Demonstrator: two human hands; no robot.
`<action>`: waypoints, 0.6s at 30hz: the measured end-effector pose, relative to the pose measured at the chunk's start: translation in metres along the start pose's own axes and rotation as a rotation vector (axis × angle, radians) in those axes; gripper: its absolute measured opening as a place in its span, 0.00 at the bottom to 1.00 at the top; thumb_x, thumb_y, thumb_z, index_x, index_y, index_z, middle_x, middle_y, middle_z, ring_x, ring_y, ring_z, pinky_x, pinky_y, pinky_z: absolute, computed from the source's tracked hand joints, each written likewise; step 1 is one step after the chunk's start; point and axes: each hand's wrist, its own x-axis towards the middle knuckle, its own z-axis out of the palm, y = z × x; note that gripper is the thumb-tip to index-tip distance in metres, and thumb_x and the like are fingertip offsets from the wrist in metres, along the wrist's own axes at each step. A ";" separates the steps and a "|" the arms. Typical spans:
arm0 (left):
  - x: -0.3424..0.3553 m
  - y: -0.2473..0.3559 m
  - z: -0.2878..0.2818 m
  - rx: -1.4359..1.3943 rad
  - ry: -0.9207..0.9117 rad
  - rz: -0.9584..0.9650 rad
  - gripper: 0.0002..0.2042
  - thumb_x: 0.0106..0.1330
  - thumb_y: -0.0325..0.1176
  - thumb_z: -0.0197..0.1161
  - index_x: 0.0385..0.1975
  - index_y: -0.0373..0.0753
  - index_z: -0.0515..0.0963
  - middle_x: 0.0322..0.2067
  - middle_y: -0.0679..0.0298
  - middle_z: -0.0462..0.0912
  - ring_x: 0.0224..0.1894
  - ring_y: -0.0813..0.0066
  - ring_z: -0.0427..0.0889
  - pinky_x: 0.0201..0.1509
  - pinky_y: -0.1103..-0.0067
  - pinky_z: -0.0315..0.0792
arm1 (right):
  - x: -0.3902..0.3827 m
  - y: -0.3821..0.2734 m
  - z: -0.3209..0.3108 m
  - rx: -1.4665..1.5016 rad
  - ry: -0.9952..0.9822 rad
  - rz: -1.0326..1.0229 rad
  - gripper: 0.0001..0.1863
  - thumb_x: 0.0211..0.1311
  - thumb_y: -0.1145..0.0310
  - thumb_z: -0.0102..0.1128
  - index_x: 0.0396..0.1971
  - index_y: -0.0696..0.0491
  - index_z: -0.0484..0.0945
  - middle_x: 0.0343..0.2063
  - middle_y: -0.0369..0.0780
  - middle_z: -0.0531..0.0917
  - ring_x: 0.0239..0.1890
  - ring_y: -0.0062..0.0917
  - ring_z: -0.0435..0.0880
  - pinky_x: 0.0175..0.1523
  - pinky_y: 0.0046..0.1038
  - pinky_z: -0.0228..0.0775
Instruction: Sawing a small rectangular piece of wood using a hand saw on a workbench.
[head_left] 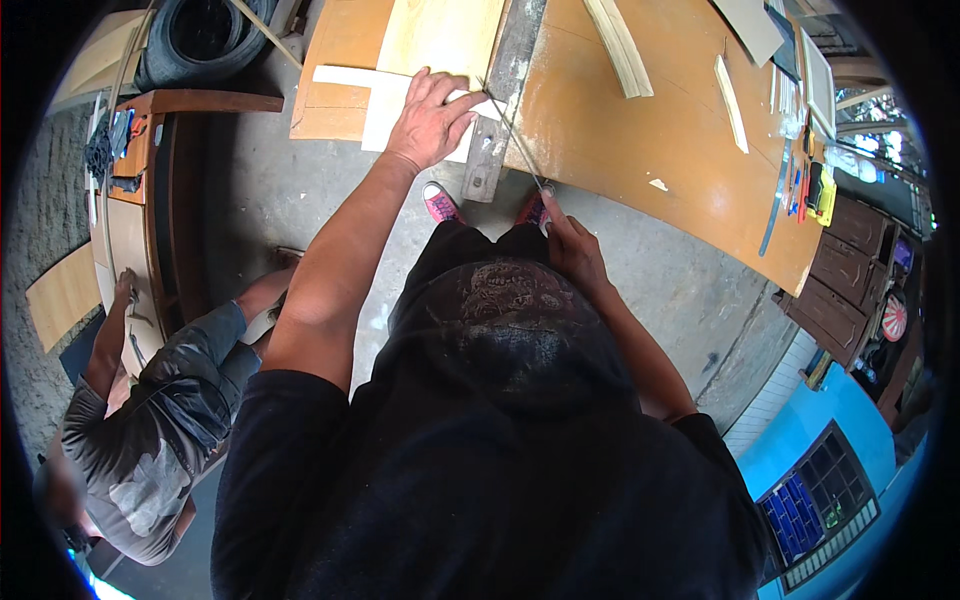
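Gripping thin tool, right hand; cabinet contents indistinct

Two bare hands, one long thin tool, two red shoes and one other person can be seen.

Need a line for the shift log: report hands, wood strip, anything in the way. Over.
Left hand resting on pale wood strip. Right hand gripping thin dark tool. Left fingertips close by that tool; contact unclear.
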 end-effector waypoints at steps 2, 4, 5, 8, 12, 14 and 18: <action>0.000 0.000 0.000 -0.007 0.001 -0.008 0.16 0.64 0.35 0.60 0.51 0.54 0.80 0.51 0.65 0.74 0.59 0.62 0.69 0.75 0.58 0.51 | -0.001 0.001 0.000 -0.005 0.001 -0.005 0.33 0.64 0.79 0.52 0.69 0.42 0.63 0.28 0.49 0.78 0.30 0.41 0.81 0.38 0.35 0.74; 0.000 0.000 0.000 -0.006 0.000 -0.005 0.16 0.64 0.35 0.60 0.52 0.54 0.80 0.51 0.65 0.74 0.59 0.62 0.69 0.75 0.58 0.51 | -0.002 0.003 0.001 0.003 -0.012 -0.001 0.34 0.64 0.79 0.53 0.70 0.41 0.63 0.29 0.49 0.79 0.31 0.42 0.82 0.39 0.36 0.75; 0.000 0.000 0.000 -0.004 -0.001 -0.003 0.16 0.64 0.35 0.60 0.52 0.54 0.80 0.51 0.65 0.74 0.59 0.62 0.69 0.75 0.58 0.51 | -0.002 0.003 0.001 0.003 -0.012 -0.001 0.34 0.64 0.79 0.53 0.70 0.41 0.63 0.29 0.49 0.79 0.31 0.42 0.82 0.39 0.36 0.75; 0.000 0.000 0.000 0.007 -0.005 -0.002 0.16 0.64 0.35 0.60 0.52 0.54 0.80 0.51 0.65 0.74 0.59 0.63 0.69 0.75 0.58 0.51 | -0.002 0.002 0.000 -0.020 -0.016 -0.007 0.35 0.64 0.79 0.53 0.70 0.41 0.62 0.28 0.48 0.79 0.30 0.42 0.82 0.38 0.36 0.75; 0.000 0.000 -0.001 0.000 -0.008 0.002 0.16 0.64 0.34 0.60 0.52 0.54 0.80 0.51 0.65 0.74 0.59 0.63 0.69 0.75 0.57 0.51 | 0.001 -0.003 -0.003 -0.002 -0.052 0.034 0.30 0.66 0.76 0.53 0.68 0.41 0.64 0.34 0.52 0.80 0.35 0.48 0.82 0.40 0.39 0.76; -0.001 0.000 -0.001 -0.002 -0.007 -0.005 0.16 0.64 0.34 0.60 0.52 0.54 0.80 0.50 0.65 0.74 0.59 0.62 0.70 0.75 0.57 0.51 | 0.002 -0.003 -0.003 0.019 -0.066 0.060 0.26 0.69 0.73 0.52 0.66 0.41 0.66 0.40 0.56 0.81 0.41 0.55 0.82 0.42 0.43 0.76; 0.000 0.001 -0.003 -0.003 0.000 0.003 0.16 0.64 0.34 0.61 0.52 0.55 0.80 0.50 0.65 0.75 0.58 0.63 0.70 0.75 0.57 0.51 | 0.002 -0.001 -0.003 0.001 -0.080 0.050 0.27 0.69 0.73 0.52 0.67 0.41 0.66 0.39 0.56 0.81 0.40 0.55 0.81 0.42 0.43 0.76</action>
